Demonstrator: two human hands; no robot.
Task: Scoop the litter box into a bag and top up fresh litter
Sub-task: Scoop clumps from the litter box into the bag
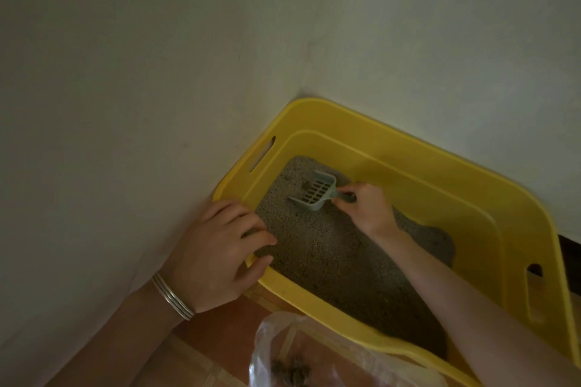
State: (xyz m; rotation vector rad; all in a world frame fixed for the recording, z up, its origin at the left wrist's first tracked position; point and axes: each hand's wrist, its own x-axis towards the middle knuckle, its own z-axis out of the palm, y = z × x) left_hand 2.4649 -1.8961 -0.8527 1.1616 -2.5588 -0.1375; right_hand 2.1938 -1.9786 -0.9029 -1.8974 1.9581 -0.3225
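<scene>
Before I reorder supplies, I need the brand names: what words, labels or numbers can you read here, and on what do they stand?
None can be read.
The yellow litter box, the grey scoop, the clear plastic bag and the wall show no print.
The bracelet shows only plain bands; any engraving is too small to tell.

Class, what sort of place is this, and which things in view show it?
Probably a floor corner in a cat owner's home: a yellow litter box of grey litter sits against plain walls on reddish floor tiles, a slotted scoop inside.
</scene>
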